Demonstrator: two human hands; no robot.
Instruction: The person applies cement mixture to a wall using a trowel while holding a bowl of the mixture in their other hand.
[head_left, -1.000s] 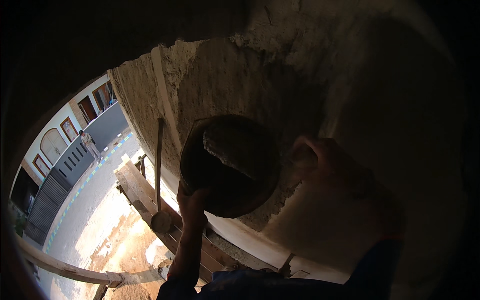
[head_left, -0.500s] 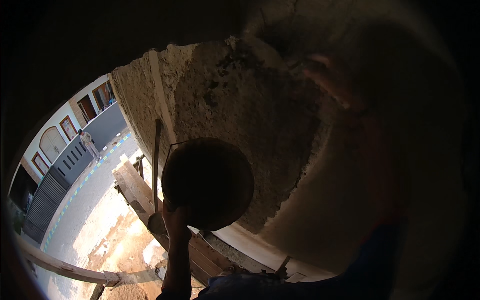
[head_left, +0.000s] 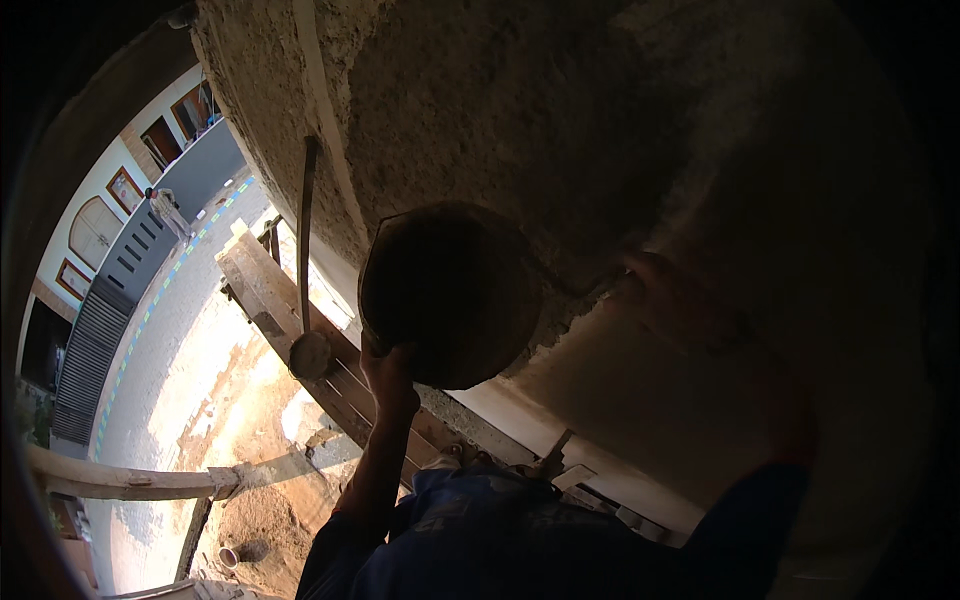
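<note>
My left hand (head_left: 390, 375) grips the lower left rim of a dark round pan (head_left: 440, 290), held up before a rough, partly plastered wall (head_left: 450, 110). Its dark inside hides what it holds. My right hand (head_left: 650, 300), dim in the shade at the right, is closed on the handle of a trowel (head_left: 600, 280), whose blade is at or inside the pan’s right side, too dark to make out exactly. Smoother plaster (head_left: 620, 410) lies below the rough patch.
A long strip (head_left: 306, 230) with a round object (head_left: 310, 355) at its foot stands left of the pan. Wooden scaffold planks (head_left: 258, 285) and a beam (head_left: 130, 478) overlook sandy ground (head_left: 260, 515). Across a paved lane, a person (head_left: 168, 212) stands by a grey gate wall (head_left: 135, 260).
My right hand rose to the upper wall with the trowel, then came down beside the pan. The pan dipped left and is now further right. The view has shifted, showing more ground below.
</note>
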